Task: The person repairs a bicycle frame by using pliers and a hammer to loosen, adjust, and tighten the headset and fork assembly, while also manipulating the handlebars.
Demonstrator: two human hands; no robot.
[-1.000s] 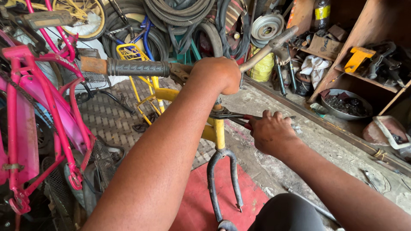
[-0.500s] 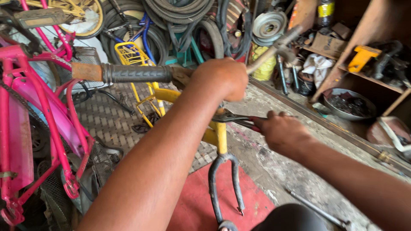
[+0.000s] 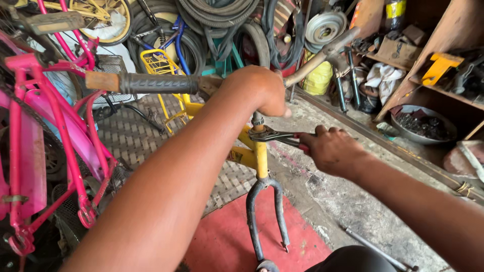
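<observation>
A yellow bicycle frame (image 3: 260,156) stands in front of me with a dark bare fork (image 3: 266,216) pointing down at a red mat (image 3: 227,236). My left hand (image 3: 257,90) is closed over the middle of the handlebar (image 3: 156,83), which has a black grip at its left end. My right hand (image 3: 330,148) grips the red handles of a pair of pliers (image 3: 275,136). The plier jaws clamp the headset nut at the top of the yellow head tube, just below my left hand.
A pink bicycle (image 3: 45,146) stands close on the left. Tyres, rims and a yellow basket (image 3: 159,63) pile up at the back. Wooden shelves (image 3: 443,65) with tools and a bowl of small parts (image 3: 423,123) are on the right. A metal rod (image 3: 375,247) lies on the concrete floor.
My right hand and the pliers have shifted slightly to the right and up around the head tube. My left hand stays on the handlebar. The view has shifted a little.
</observation>
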